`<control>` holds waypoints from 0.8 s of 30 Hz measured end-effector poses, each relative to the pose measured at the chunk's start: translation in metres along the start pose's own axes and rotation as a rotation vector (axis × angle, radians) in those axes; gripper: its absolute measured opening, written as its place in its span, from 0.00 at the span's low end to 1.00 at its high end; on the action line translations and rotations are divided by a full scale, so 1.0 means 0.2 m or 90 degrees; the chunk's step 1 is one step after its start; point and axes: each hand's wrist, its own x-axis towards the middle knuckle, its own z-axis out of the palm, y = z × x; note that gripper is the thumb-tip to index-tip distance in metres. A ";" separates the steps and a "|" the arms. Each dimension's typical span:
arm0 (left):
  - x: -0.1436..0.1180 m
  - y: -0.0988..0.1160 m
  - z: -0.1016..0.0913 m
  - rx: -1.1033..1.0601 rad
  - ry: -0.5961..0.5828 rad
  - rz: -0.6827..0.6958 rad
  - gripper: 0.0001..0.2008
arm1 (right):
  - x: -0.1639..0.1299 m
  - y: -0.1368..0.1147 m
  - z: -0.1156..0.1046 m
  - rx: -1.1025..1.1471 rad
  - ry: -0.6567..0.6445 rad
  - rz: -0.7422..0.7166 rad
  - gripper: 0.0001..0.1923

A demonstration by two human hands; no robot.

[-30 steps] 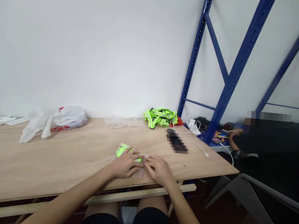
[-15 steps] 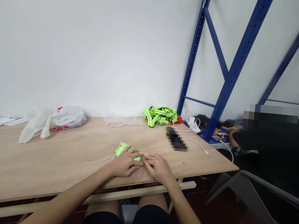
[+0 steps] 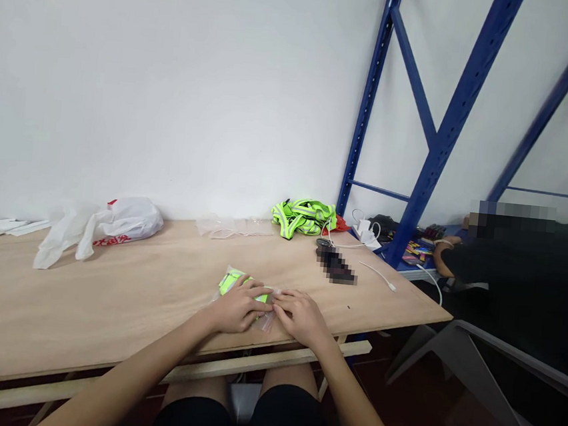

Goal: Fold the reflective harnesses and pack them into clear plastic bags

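Plywood table (image 3: 104, 309): white plastic bag (image 3: 106, 226), clear bags (image 3: 232, 227), reflective vests (image 3: 304, 216), bagged vest (image 3: 237, 285), cable (image 3: 378, 276).
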 end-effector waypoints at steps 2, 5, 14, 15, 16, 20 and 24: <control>0.00 0.00 0.00 0.004 0.002 0.001 0.17 | 0.00 -0.01 0.00 -0.005 -0.001 0.003 0.15; 0.00 -0.01 0.01 0.002 0.004 0.006 0.16 | 0.00 -0.01 -0.01 -0.014 -0.003 0.003 0.15; 0.00 0.01 0.01 0.004 0.009 -0.003 0.14 | 0.01 -0.02 -0.01 -0.023 -0.004 0.016 0.15; 0.00 0.01 0.01 0.003 0.008 -0.003 0.14 | 0.01 -0.02 -0.01 -0.021 -0.005 0.016 0.15; 0.00 0.01 0.00 0.003 0.007 -0.004 0.14 | 0.01 -0.02 -0.01 -0.018 -0.006 0.017 0.15; 0.00 0.02 -0.01 0.001 0.000 -0.005 0.15 | 0.01 -0.02 -0.01 -0.007 0.000 0.020 0.14; 0.00 0.02 -0.01 -0.009 0.005 -0.001 0.16 | 0.01 -0.02 -0.02 -0.008 0.002 -0.002 0.14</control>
